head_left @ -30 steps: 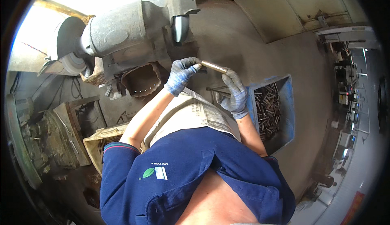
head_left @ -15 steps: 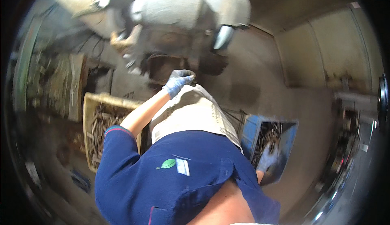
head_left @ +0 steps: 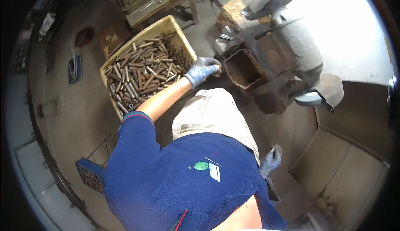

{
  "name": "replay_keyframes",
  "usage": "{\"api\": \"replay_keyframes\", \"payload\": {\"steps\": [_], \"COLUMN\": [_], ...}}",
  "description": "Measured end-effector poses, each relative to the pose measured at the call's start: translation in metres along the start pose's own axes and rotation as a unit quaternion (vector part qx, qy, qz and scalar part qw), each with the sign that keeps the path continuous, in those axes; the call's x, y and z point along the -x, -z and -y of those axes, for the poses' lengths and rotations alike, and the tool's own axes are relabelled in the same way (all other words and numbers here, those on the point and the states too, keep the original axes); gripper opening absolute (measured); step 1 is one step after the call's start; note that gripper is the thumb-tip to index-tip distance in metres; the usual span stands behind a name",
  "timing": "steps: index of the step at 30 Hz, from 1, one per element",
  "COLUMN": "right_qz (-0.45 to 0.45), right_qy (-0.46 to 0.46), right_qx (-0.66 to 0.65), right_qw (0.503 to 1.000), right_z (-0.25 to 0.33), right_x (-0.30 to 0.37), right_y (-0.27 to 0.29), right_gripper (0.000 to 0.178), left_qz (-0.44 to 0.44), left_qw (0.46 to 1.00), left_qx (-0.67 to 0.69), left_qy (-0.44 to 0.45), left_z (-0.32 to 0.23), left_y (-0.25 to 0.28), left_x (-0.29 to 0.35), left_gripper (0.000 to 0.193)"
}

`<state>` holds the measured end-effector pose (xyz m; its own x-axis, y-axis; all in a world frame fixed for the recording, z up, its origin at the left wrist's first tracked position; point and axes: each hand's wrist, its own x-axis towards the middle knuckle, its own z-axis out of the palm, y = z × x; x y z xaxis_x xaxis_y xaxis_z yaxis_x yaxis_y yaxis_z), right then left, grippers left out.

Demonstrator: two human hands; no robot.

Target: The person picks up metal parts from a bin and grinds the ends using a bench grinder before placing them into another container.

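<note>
My left hand [head_left: 203, 70], in a blue-grey work glove, is by the right edge of a yellow bin [head_left: 179, 31]. Its fingers are curled together, and I cannot make out what they hold, if anything. Short rusty metal tubes or rods [head_left: 143, 70] heap up inside that bin. My right hand [head_left: 271, 161], gloved the same way, is low at my right side beside the pale apron [head_left: 210, 112]. Its fingers are drawn together; anything between them is too small to name.
A bench grinder [head_left: 291, 47] stands ahead to the right, with an open rusty metal box [head_left: 243, 69] on its near side. A blue crate [head_left: 89, 168] with metal pieces lies at the left. Behind the yellow bin is a worktable [head_left: 160, 3]. Pale panels [head_left: 333, 160] stand at the right.
My right hand has come up out of the blue crate of metal pieces at my right. My view has swung left, bringing the yellow bin more fully into sight. My left hand is now beside it.
</note>
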<state>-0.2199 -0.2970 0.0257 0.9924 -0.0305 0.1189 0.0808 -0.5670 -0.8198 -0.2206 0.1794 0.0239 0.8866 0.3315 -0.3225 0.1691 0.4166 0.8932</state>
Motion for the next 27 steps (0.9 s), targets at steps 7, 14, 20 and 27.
{"api": "replay_keyframes", "payload": {"steps": [7, 14, 20, 27], "right_qz": [0.062, 0.087, 0.041, 0.066], "right_qy": [-0.017, 0.055, -0.023, 0.003], "right_qx": [-0.05, 0.0, -0.054, -0.003], "right_qw": [0.997, 0.995, 0.997, 0.998], "right_z": [0.007, 0.015, 0.009, 0.016], "right_x": [-0.027, -0.04, -0.032, -0.02], "right_y": [-0.014, -0.024, -0.018, -0.012], "right_gripper": [0.021, 0.015, 0.013, 0.013], "left_qz": [-0.231, -0.023, -0.007, 0.01], "left_qw": [0.856, 0.584, 0.472, 0.49], "left_qx": [-0.459, -0.811, -0.874, -0.866], "left_qy": [-0.061, 0.027, 0.113, 0.102], "left_z": [-0.037, -0.023, 0.016, 0.024], "left_y": [0.169, 0.171, 0.182, 0.19], "left_x": [0.035, 0.001, -0.017, -0.018], "left_gripper": [0.015, 0.021, 0.02, 0.023]}}
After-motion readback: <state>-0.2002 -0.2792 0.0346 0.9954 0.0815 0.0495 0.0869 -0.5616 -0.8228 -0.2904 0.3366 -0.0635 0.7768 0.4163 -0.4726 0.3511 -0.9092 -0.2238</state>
